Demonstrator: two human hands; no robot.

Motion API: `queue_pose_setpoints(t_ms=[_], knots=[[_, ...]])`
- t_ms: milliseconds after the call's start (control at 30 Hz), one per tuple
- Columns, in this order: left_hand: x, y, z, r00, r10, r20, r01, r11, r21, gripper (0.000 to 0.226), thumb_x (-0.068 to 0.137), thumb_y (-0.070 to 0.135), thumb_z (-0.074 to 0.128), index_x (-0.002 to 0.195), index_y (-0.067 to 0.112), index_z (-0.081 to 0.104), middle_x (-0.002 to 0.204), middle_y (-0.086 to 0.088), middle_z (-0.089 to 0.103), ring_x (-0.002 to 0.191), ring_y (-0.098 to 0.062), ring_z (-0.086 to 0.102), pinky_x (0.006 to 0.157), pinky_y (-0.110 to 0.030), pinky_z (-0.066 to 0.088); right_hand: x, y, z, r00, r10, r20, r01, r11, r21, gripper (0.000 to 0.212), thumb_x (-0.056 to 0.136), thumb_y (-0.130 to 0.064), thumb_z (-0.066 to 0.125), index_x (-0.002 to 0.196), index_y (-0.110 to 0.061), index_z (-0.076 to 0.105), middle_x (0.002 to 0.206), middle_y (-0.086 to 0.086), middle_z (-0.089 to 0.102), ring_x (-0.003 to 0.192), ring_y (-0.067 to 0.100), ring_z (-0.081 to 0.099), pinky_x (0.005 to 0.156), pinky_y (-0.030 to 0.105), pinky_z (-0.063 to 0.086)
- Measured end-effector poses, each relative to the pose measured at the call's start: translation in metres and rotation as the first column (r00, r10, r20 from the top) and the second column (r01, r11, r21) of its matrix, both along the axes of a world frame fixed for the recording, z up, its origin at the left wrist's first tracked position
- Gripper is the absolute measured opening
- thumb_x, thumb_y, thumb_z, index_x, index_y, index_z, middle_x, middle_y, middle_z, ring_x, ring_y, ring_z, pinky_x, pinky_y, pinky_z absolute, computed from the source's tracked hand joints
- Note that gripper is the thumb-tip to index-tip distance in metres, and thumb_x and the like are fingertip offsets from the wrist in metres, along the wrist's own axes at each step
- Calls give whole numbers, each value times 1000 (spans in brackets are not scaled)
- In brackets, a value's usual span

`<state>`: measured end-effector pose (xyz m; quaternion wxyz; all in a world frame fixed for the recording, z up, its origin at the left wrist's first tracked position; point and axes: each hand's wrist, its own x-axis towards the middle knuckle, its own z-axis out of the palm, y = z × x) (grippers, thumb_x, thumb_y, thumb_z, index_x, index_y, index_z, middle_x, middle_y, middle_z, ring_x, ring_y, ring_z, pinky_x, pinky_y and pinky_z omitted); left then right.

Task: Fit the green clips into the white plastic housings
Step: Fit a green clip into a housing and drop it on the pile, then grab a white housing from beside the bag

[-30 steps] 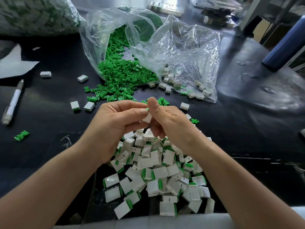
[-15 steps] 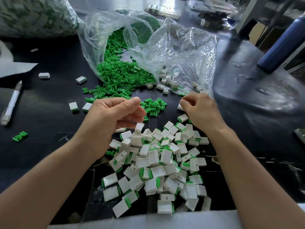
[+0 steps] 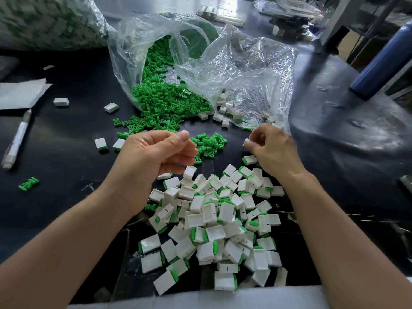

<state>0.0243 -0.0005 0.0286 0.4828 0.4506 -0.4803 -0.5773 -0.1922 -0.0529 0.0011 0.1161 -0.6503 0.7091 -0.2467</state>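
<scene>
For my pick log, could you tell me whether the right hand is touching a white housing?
Touching: the head view shows the right hand pinching one white housing between thumb and fingertips, with no gap between them.

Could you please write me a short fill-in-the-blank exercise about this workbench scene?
1. The right hand pinches one small ____ plastic housing.
2. The crumpled clear plastic bag spills small ____ plastic clips onto the black table.
3. The white pen lies to the ____ of the left hand.
Missing words: white; green; left.
</scene>
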Motion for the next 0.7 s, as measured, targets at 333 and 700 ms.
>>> queue_pose_setpoints(t_ms=[333,700], knots=[[-2,2,-3,998,1,67,-2,1000,15,34,55,22,68,89,20,69,85,-3,74,67,-13,68,60,-22,55,36,24,17,784,360,505,-350,929,-119,25,80,-6,68,74,-27,57,74,-6,61,72,10,58,73,25,51],[-5,2,-4,979,-33,203,37,999,-14,19,68,1,72,81,16,71,69,-4,71,57,-7,62,53,-15,51,57,40,20,734,468,493,-488,867,-97,23,81,-8,67,72,-27,57,71,-2,62,72,24,61,72,44,52]])
